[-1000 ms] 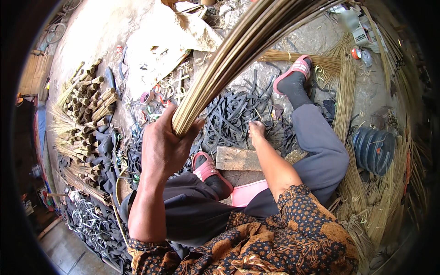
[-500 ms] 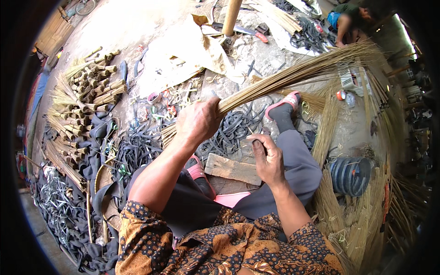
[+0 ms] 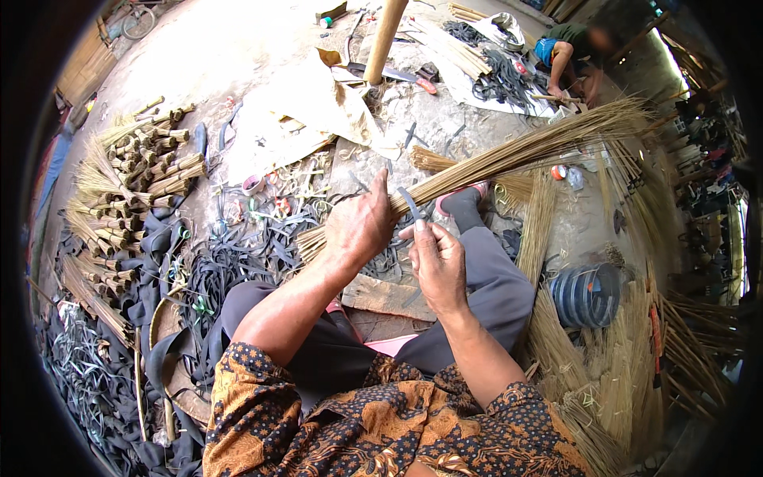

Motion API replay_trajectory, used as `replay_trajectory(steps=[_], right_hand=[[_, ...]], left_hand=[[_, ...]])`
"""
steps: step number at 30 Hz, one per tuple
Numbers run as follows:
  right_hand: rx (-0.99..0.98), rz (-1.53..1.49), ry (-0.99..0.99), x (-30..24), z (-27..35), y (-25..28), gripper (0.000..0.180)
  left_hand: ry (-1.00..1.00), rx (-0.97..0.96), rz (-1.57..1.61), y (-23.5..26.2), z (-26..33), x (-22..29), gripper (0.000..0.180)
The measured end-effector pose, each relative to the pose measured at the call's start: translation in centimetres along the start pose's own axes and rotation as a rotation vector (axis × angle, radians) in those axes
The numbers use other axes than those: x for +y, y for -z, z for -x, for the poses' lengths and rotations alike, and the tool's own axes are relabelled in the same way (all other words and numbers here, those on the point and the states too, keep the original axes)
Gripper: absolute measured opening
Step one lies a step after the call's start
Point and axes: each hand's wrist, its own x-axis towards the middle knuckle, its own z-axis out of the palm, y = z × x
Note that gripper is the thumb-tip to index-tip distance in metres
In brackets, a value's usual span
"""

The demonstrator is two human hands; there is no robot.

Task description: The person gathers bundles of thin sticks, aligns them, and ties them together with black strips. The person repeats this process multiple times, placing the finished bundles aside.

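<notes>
My left hand (image 3: 362,222) is wrapped round a long bundle of thin brown broom sticks (image 3: 509,155). The bundle slants across in front of me, its cut butt ends by my left wrist and its wispy tips at the far right. A narrow dark strip (image 3: 409,203), apparently rubber, lies over the bundle just right of my left hand. My right hand (image 3: 439,266) pinches the near end of that strip between thumb and fingers. How the strip passes behind the bundle is hidden. Below my hands, a wooden board (image 3: 389,296) lies between my feet.
Tied stick bundles (image 3: 159,171) are piled at the left, beside heaps of black strips (image 3: 230,262). Loose sticks (image 3: 572,342) and a dark ribbed cylinder (image 3: 586,294) lie at the right. Beyond are a post (image 3: 385,40), a red-handled knife (image 3: 413,78) and a crouching person (image 3: 572,56).
My right hand has come up and left to the bundle, where it now holds the strip drawn over the sticks. The left hand keeps its grip; the whole view has shifted slightly.
</notes>
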Motion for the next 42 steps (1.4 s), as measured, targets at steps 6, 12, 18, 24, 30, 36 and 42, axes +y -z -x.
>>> replay_trajectory(steps=[6, 12, 18, 24, 30, 36, 42], right_hand=[[-0.021, 0.008, -0.035, -0.8, -0.4, -1.5, 0.035], [-0.114, 0.029, -0.159, -0.3, 0.8, 0.0, 0.035], [-0.166, 0.612, 0.163, 1.0, 3.2, 5.0, 0.045], [-0.212, 0.757, 0.326, 1.8, 0.2, 8.8, 0.024], [-0.543, 0.854, 0.698, -0.4, -3.1, 8.8, 0.021], [-0.356, 1.017, 0.784, -2.1, -2.8, 6.5, 0.025], [-0.259, 1.005, 0.051, -5.7, -1.4, 5.2, 0.028]], left_hand=[[-0.051, 0.004, 0.026, 0.7, 0.4, -0.2, 0.054], [-0.066, 0.025, 0.055, 1.1, 0.5, -1.3, 0.025], [-0.085, -0.154, 0.343, 2.4, 1.0, -1.2, 0.032], [-0.23, -0.508, 0.86, 3.1, 3.8, 1.6, 0.023], [-0.236, -1.232, 0.914, 2.9, 3.9, 2.4, 0.031], [-0.169, -0.885, 0.841, 0.8, 3.6, 1.8, 0.031], [-0.19, -0.221, 0.274, -2.3, 1.6, 0.4, 0.033]])
